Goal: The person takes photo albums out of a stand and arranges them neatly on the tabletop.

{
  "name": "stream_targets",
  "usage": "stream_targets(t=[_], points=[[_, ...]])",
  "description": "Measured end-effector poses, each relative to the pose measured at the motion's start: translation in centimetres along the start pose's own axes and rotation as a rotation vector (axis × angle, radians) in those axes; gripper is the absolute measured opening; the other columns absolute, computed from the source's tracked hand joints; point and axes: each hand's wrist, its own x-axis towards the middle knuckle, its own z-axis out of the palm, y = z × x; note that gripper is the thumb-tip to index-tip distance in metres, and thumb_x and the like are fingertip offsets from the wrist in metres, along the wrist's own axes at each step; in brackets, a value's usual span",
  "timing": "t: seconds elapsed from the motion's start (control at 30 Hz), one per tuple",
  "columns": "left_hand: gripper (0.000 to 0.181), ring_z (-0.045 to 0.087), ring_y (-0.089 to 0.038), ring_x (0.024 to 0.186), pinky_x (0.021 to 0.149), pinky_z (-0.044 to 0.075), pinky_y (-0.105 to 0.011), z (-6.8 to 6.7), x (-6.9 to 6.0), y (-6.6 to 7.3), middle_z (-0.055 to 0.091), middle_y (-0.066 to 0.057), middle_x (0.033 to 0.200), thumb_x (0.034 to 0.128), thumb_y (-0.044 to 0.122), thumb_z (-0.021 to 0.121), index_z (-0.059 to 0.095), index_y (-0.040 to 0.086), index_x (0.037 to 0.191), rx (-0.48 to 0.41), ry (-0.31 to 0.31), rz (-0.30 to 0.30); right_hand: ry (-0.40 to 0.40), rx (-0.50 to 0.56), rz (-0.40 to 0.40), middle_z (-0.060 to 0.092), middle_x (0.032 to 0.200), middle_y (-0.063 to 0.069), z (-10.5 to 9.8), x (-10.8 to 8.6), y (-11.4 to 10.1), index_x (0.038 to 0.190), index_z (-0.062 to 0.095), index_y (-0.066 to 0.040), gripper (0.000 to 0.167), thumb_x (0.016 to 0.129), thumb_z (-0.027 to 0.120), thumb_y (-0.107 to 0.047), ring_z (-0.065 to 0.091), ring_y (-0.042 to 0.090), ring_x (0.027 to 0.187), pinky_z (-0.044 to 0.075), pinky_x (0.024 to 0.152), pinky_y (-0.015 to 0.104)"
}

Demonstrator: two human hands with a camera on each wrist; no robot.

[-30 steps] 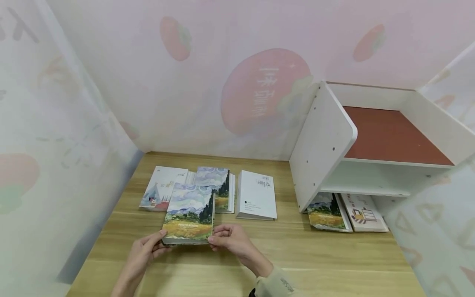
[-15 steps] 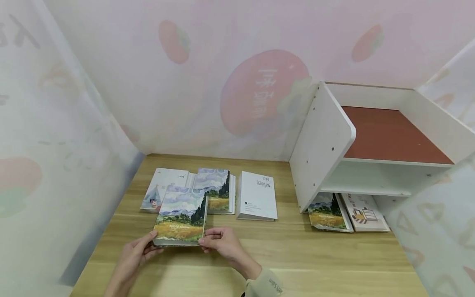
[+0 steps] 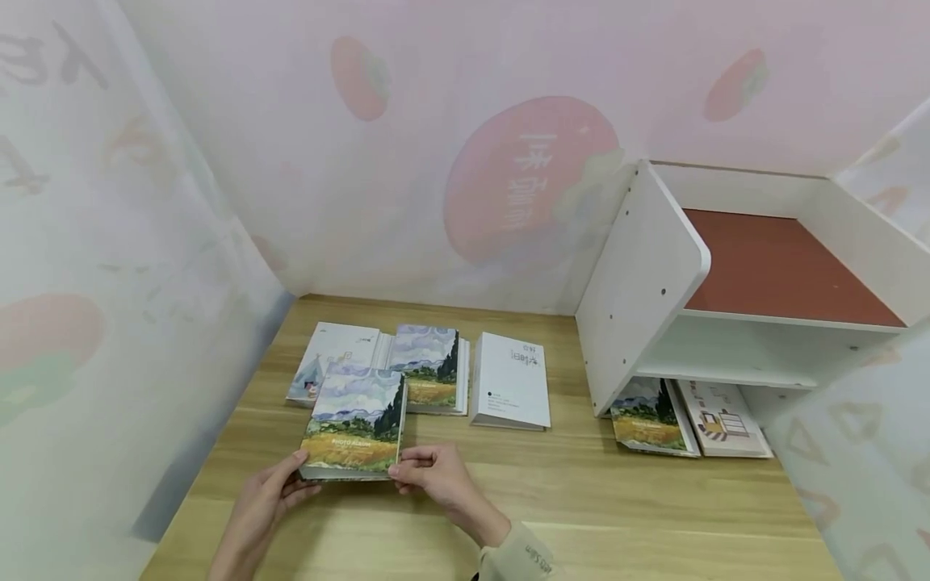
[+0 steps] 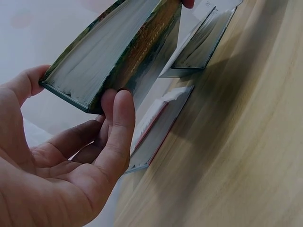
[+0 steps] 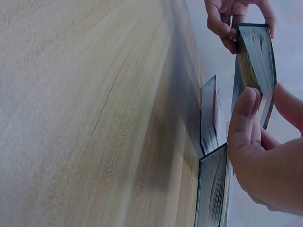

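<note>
A photo album (image 3: pixel 353 421) with a painted landscape cover is held above the table between both hands. My left hand (image 3: pixel 263 502) pinches its near left corner, thumb on one cover and fingers on the other, as the left wrist view shows. At the near right corner my right hand (image 3: pixel 441 487) pinches it the same way. Page edges (image 4: pixel 97 52) face the left wrist camera. Behind it lie a white album with a tent picture (image 3: pixel 314 365), partly covered, and a second landscape album (image 3: pixel 432 367). To their right lies a white album with dark lettering (image 3: pixel 512 381).
A white shelf unit (image 3: pixel 639 298) with a red-brown upper board (image 3: pixel 781 262) stands on the right of the wooden table (image 3: pixel 581 500). In its lowest compartment are another landscape album (image 3: pixel 651 415) and a pale album with a vehicle drawing (image 3: pixel 722 420). Patterned cloth walls (image 3: pixel 407 186) enclose the table.
Both hands have carried the held album slightly left, away from the second landscape album, uncovering more of that one. The head view has shifted a little. The grip looks the same.
</note>
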Motion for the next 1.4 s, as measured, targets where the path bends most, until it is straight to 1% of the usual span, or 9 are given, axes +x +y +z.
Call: stream_targets(t=[0.2, 0.3, 0.4, 0.57, 0.73, 0.87, 1.03, 1.17, 1.4], points=[[0.067, 0.064, -0.023, 0.092, 0.095, 0.052, -0.044, 0.0, 0.0, 0.0, 0.054, -0.009, 0.101, 0.0903, 0.048, 0.069, 0.057, -0.01, 0.123, -0.016, 0.011, -0.003, -0.007, -0.01, 0.005, 0.072, 0.089, 0.016, 0.0, 0.1, -0.1, 0.11, 0.069, 0.009, 0.027, 0.085, 0.075, 0.0, 0.069, 0.02, 0.073, 0.06, 0.074, 0.041], [0.068, 0.064, -0.024, 0.093, 0.094, 0.052, -0.045, -0.2, -0.2, -0.2, 0.055, -0.01, 0.103, 0.0914, 0.047, 0.068, 0.054, -0.011, 0.124, -0.015, 0.008, 0.004, -0.013, -0.003, 0.003, 0.072, 0.089, 0.017, 0.2, 0.2, 0.0, 0.107, 0.069, 0.01, 0.025, 0.085, 0.075, 0.003, 0.069, 0.02, 0.072, 0.06, 0.074, 0.042], [0.067, 0.064, -0.026, 0.095, 0.094, 0.052, -0.045, -0.7, -0.5, -0.4, 0.055, -0.011, 0.107, 0.0935, 0.047, 0.065, 0.053, -0.011, 0.125, -0.016, 0.004, 0.024, -0.027, 0.003, 0.002, 0.072, 0.088, 0.018, 0.5, 0.3, 0.0, 0.106, 0.069, 0.01, 0.023, 0.084, 0.074, 0.005, 0.07, 0.02, 0.072, 0.06, 0.075, 0.043], [0.056, 0.063, -0.025, 0.092, 0.094, 0.051, -0.047, -1.8, -0.9, -0.6, 0.053, -0.01, 0.103, 0.0965, 0.044, 0.062, 0.058, -0.007, 0.119, -0.04, 0.007, 0.044, -0.062, 0.009, 0.0, 0.072, 0.087, 0.017, 1.4, 0.4, 0.0, 0.105, 0.069, 0.011, 0.023, 0.084, 0.074, 0.005, 0.07, 0.02, 0.072, 0.06, 0.075, 0.045], [0.055, 0.063, -0.024, 0.092, 0.095, 0.051, -0.047, -2.4, -0.9, -0.5, 0.051, -0.009, 0.101, 0.0962, 0.045, 0.062, 0.058, -0.006, 0.117, -0.031, 0.003, 0.033, -0.08, 0.006, -0.003, 0.072, 0.087, 0.017, 1.8, 0.5, 0.0, 0.103, 0.069, 0.011, 0.02, 0.085, 0.074, 0.005, 0.07, 0.021, 0.072, 0.06, 0.074, 0.045], [0.062, 0.063, -0.024, 0.095, 0.096, 0.051, -0.045, -2.3, -0.8, -0.4, 0.053, -0.01, 0.106, 0.0933, 0.048, 0.065, 0.058, -0.008, 0.12, -0.02, 0.008, 0.019, -0.059, -0.006, 0.012, 0.072, 0.085, 0.017, 1.7, 0.6, 0.1, 0.102, 0.069, 0.01, 0.02, 0.084, 0.075, 0.005, 0.07, 0.024, 0.071, 0.06, 0.073, 0.048], [0.065, 0.063, -0.024, 0.095, 0.095, 0.051, -0.045, -2.3, -0.9, -0.2, 0.054, -0.011, 0.111, 0.0943, 0.048, 0.063, 0.056, -0.01, 0.124, 0.008, 0.014, 0.03, -0.055, -0.035, 0.028, 0.072, 0.083, 0.016, 1.8, 0.8, 0.1, 0.103, 0.069, 0.009, 0.021, 0.083, 0.076, 0.003, 0.071, 0.029, 0.072, 0.06, 0.07, 0.045], [0.062, 0.064, -0.023, 0.093, 0.094, 0.052, -0.046, -2.6, -1.1, -0.2, 0.057, -0.011, 0.109, 0.0961, 0.045, 0.062, 0.055, -0.01, 0.124, -0.002, 0.023, 0.038, -0.059, -0.05, 0.072, 0.072, 0.083, 0.015, 2.3, 0.7, 0.1, 0.101, 0.069, 0.007, 0.022, 0.081, 0.078, 0.004, 0.071, 0.033, 0.075, 0.061, 0.069, 0.042], [0.048, 0.066, -0.023, 0.089, 0.092, 0.052, -0.047, -3.9, -1.6, -0.3, 0.061, -0.011, 0.104, 0.0977, 0.04, 0.062, 0.061, -0.004, 0.117, -0.052, 0.044, 0.046, -0.07, -0.048, 0.129, 0.072, 0.082, 0.013, 3.7, 0.9, 0.3, 0.099, 0.07, 0.004, 0.021, 0.08, 0.078, 0.004, 0.071, 0.03, 0.074, 0.061, 0.066, 0.037]])
